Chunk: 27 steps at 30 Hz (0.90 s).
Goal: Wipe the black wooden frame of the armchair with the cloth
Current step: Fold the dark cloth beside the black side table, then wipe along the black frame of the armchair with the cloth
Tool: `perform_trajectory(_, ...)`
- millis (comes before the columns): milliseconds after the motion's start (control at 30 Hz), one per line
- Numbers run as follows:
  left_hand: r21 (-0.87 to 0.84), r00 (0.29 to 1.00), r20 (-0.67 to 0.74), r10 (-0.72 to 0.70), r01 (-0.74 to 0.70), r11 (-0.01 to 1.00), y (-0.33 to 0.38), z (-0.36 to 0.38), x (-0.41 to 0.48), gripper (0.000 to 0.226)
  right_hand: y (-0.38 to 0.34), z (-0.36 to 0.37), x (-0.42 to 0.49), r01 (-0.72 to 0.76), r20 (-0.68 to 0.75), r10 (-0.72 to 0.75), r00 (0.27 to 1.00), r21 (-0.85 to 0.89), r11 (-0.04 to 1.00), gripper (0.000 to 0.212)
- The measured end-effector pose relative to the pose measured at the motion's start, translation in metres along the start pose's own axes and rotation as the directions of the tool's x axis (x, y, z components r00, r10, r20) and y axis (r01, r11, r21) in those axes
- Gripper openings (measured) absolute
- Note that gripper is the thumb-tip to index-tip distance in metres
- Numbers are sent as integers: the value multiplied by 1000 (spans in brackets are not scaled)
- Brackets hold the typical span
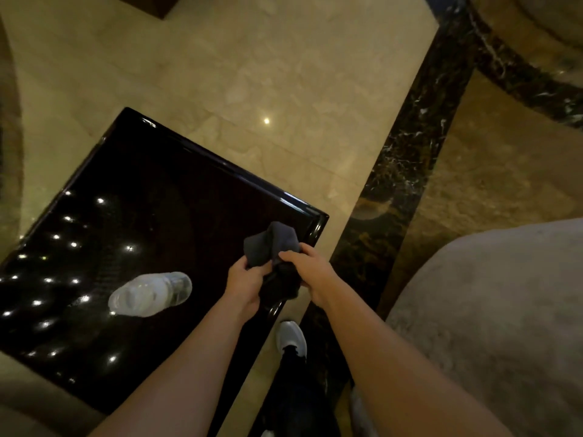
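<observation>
Both of my hands hold a dark grey cloth (273, 247) over the near right corner of a glossy black table (151, 216). My left hand (244, 287) grips the cloth's lower left part, and my right hand (312, 272) pinches it from the right. The cloth is bunched, one end sticking up. A grey upholstered armchair (492, 326) fills the lower right. Its black wooden frame is not visible in the head view.
A clear plastic water bottle (150, 294) lies on its side on the black table, left of my hands. My white shoe (291, 339) stands on the beige marble floor (284, 74) below them. A dark marble band (410, 159) runs diagonally across the floor.
</observation>
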<state>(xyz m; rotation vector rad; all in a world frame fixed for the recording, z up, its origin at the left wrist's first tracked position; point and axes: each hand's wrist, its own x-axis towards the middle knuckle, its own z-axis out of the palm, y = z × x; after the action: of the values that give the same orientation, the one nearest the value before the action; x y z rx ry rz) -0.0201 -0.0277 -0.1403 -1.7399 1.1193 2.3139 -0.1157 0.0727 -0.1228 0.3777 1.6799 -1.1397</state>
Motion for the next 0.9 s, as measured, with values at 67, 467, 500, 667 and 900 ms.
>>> perform_trajectory(67,8,993,115,-16,15,1000,1,0,-34,26,4,-18,-35,-35,34,30,999,189,981,16)
perform_trajectory(467,254,724,641,-255,113,960,-106,8,-347,37,183,-187,-389,161,87,-229,969,478,863,46)
perform_trajectory(500,273,702,656,-276,121,955,-126,10,-359,35,205,-198,-406,174,53,-230,972,498,849,51)
perform_trajectory(667,426,671,631,-388,118,897,-235,4,-393,39,324,-222,-453,81,-86,-42,995,518,852,64)
perform_trajectory(900,573,826,497,-266,-82,815,-338,-13,-428,22,420,-238,-459,145,-284,-136,949,13,989,26)
